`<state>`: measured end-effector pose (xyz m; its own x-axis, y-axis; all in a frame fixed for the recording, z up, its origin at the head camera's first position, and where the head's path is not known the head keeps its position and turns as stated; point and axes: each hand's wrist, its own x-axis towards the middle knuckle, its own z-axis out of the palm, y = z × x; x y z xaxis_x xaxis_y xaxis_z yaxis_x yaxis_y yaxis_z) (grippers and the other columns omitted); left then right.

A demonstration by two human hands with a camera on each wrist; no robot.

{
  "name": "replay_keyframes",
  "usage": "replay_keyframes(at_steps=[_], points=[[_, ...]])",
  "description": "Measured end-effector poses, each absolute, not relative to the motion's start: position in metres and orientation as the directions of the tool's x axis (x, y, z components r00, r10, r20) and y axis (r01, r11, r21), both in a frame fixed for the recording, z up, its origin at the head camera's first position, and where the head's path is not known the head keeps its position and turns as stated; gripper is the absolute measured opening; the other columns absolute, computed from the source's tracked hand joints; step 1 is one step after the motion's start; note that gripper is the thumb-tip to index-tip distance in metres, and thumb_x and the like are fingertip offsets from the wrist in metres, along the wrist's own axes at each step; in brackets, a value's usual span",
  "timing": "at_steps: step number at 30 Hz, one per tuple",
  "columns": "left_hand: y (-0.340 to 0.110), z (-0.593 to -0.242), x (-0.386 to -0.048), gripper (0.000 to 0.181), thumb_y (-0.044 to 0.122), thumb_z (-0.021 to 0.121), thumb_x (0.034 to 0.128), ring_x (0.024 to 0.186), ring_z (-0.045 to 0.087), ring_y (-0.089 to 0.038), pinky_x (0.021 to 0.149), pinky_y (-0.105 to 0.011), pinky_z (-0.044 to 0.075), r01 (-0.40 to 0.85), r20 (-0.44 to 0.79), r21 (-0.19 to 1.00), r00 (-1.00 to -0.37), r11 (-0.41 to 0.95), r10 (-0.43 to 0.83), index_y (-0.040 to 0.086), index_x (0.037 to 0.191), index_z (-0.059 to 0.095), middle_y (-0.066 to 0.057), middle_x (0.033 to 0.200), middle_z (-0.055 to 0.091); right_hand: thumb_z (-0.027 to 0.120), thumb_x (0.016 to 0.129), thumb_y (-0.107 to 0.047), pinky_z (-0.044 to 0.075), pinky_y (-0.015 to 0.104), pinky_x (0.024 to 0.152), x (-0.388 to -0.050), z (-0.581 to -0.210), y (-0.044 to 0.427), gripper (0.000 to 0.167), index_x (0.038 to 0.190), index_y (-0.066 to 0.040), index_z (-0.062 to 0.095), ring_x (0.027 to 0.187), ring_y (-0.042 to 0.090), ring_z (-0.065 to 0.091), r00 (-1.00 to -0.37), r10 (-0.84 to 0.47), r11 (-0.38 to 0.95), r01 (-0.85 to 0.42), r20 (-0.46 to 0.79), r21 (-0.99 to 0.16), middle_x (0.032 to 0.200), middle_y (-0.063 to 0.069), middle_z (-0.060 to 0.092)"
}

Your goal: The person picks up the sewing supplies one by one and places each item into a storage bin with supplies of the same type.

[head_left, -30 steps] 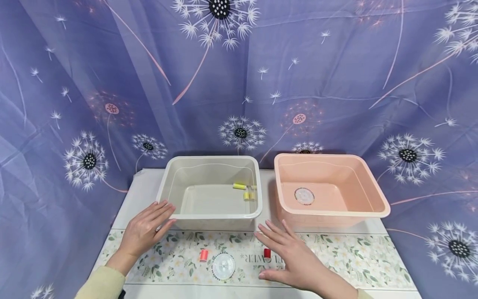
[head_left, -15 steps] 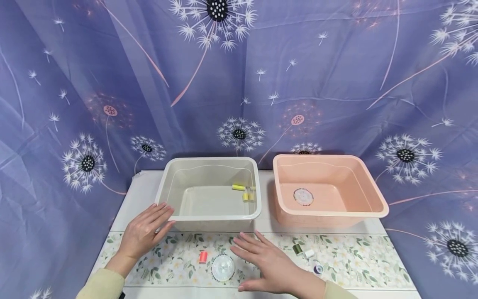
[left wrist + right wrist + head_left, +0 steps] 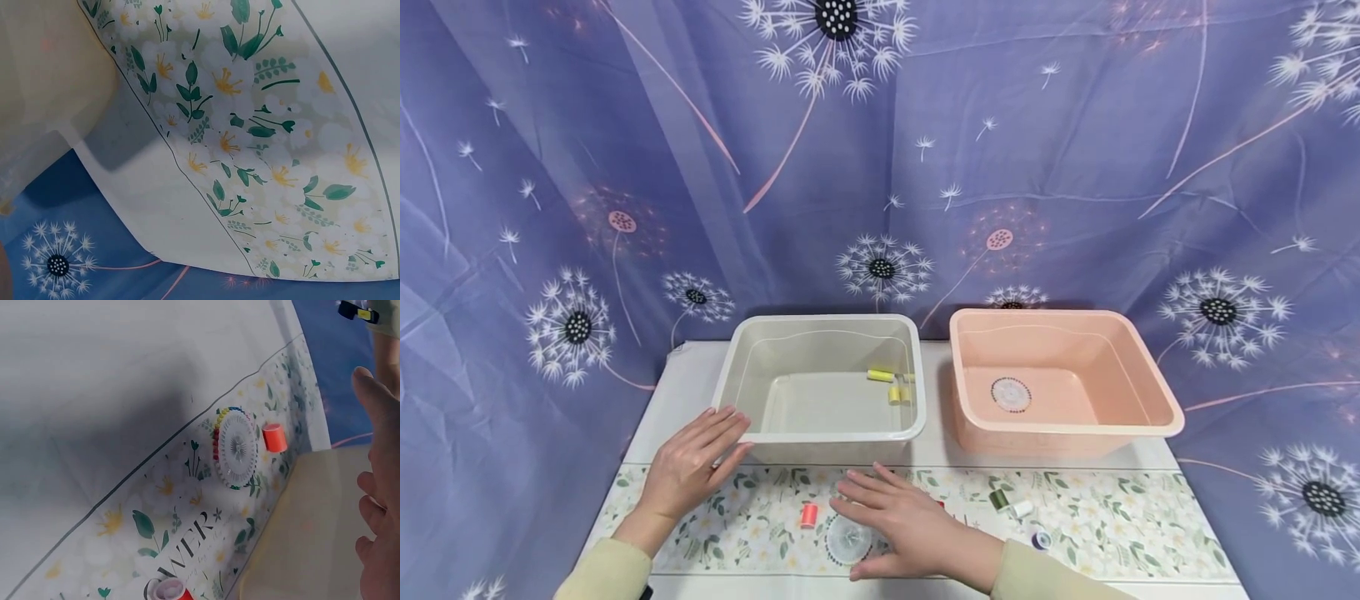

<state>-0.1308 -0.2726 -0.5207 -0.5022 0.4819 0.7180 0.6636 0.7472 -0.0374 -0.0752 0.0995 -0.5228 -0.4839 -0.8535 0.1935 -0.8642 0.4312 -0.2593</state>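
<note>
My left hand (image 3: 688,467) rests with extended fingers at the front left corner of the grey basin (image 3: 820,436). My right hand (image 3: 902,521) is spread over the cloth strip and holds nothing; its fingers partly cover a round pin wheel (image 3: 847,542). An orange-red thread spool (image 3: 808,515) stands left of the wheel. In the right wrist view the pin wheel (image 3: 237,450) and the orange-red spool (image 3: 274,437) lie beside each other, and a red spool (image 3: 173,590) shows at the bottom edge.
Yellow spools (image 3: 880,376) lie inside the grey basin. The pink basin (image 3: 1067,429) to its right holds another pin wheel (image 3: 1011,394). On the right part of the strip lie a green spool (image 3: 998,500), a white spool (image 3: 1021,508) and a dark spool (image 3: 1041,540). A patterned curtain hangs behind.
My right hand has moved left, from over the red spool to the pin wheel, uncovering the green, white and dark spools. My left hand has stayed by the grey basin.
</note>
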Motion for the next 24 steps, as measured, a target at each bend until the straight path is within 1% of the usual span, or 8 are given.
replay_keyframes(at_steps=[3, 11, 15, 19, 24], points=[[-0.273, -0.520, -0.129, 0.066, 0.054, 0.043, 0.1143, 0.105, 0.077, -0.036, 0.132, -0.023, 0.026, 0.658, 0.703, -0.040, -0.516, 0.752, 0.489, 0.000, 0.117, 0.081, -0.016, 0.111, 0.081, 0.066, 0.098, -0.067, 0.037, 0.052, 0.129, -0.078, -0.528, 0.094, 0.084, 0.162, -0.017, 0.048, 0.155, 0.025, 0.043, -0.470, -0.864, 0.420, -0.871, 0.181, -0.256, 0.167, 0.006, 0.046], [-0.275, -0.521, -0.128, 0.067, 0.054, 0.040, 0.1147, 0.107, 0.077, -0.036, 0.132, -0.023, 0.023, 0.645, 0.683, -0.041, -0.539, 0.763, 0.493, 0.001, 0.117, 0.080, -0.016, 0.112, 0.080, 0.062, 0.099, -0.069, 0.037, 0.048, 0.130, -0.085, -0.544, 0.080, 0.083, 0.163, -0.018, 0.047, 0.156, 0.022, 0.042, -0.465, -0.879, 0.444, -0.879, 0.105, -0.172, 0.168, 0.002, 0.045], [-0.275, -0.521, -0.128, 0.067, 0.055, 0.041, 0.1146, 0.107, 0.077, -0.036, 0.132, -0.023, 0.024, 0.641, 0.682, -0.044, -0.541, 0.766, 0.492, 0.001, 0.117, 0.081, -0.016, 0.113, 0.080, 0.060, 0.100, -0.070, 0.038, 0.046, 0.130, -0.089, -0.551, 0.073, 0.082, 0.164, -0.020, 0.046, 0.155, 0.022, 0.042, -0.459, -0.886, 0.448, -0.884, 0.064, -0.130, 0.168, 0.002, 0.045], [-0.275, -0.521, -0.129, 0.067, 0.054, 0.041, 0.1147, 0.106, 0.077, -0.036, 0.132, -0.023, 0.025, 0.645, 0.693, -0.046, -0.529, 0.762, 0.490, 0.000, 0.117, 0.081, -0.016, 0.112, 0.080, 0.060, 0.100, -0.071, 0.038, 0.044, 0.130, -0.092, -0.558, 0.067, 0.082, 0.162, -0.019, 0.049, 0.154, 0.021, 0.044, -0.450, -0.891, 0.445, -0.892, 0.066, -0.074, 0.166, 0.004, 0.047], [-0.274, -0.521, -0.129, 0.068, 0.055, 0.040, 0.1147, 0.107, 0.077, -0.036, 0.132, -0.022, 0.023, 0.639, 0.688, -0.042, -0.539, 0.768, 0.486, 0.000, 0.117, 0.081, -0.016, 0.112, 0.080, 0.060, 0.098, -0.072, 0.039, 0.042, 0.129, -0.096, -0.568, 0.062, 0.083, 0.162, -0.020, 0.050, 0.153, 0.020, 0.045, -0.441, -0.895, 0.440, -0.898, 0.074, -0.025, 0.165, 0.003, 0.050]])
